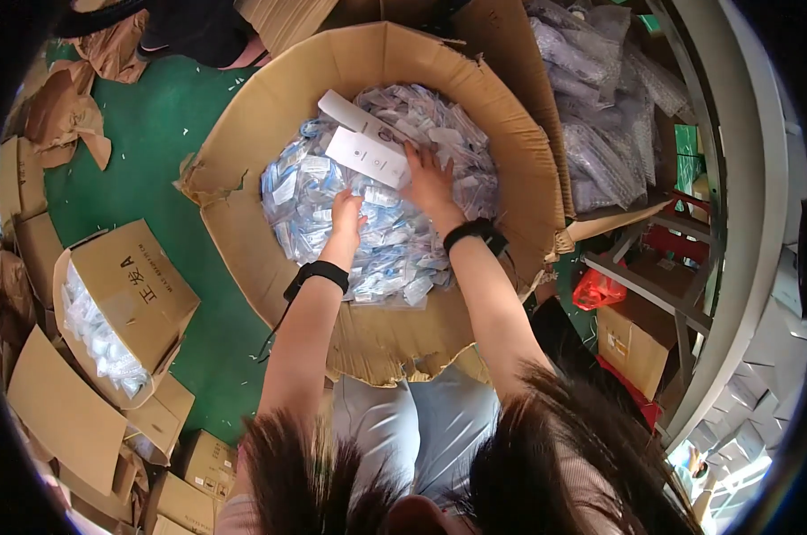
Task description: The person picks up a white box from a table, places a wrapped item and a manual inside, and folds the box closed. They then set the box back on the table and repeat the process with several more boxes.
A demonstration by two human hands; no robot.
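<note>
A large, round-sided cardboard bin point(403, 343) holds many small clear plastic packets point(386, 254) with blue and white contents. Two long white boxes lie on the packets side by side: a nearer white box point(365, 157) and a farther white box point(359, 118). At the right end of the nearer one, my right hand point(430, 183) has its thumb on the near side and its fingers on the far side. My left hand point(346, 214) is over the packets just below that box, fingers slightly bent and thumb apart. Each wrist wears a black band.
Bubble-wrapped items point(600, 125) fill a carton at the far right, beside a metal frame point(649, 290). On the left, a tilted carton point(140, 285) holds clear packets, with more cartons around it. Brown paper point(69, 111) lies on the green floor point(154, 134). Another person's dark clothing point(194, 34) shows at top left.
</note>
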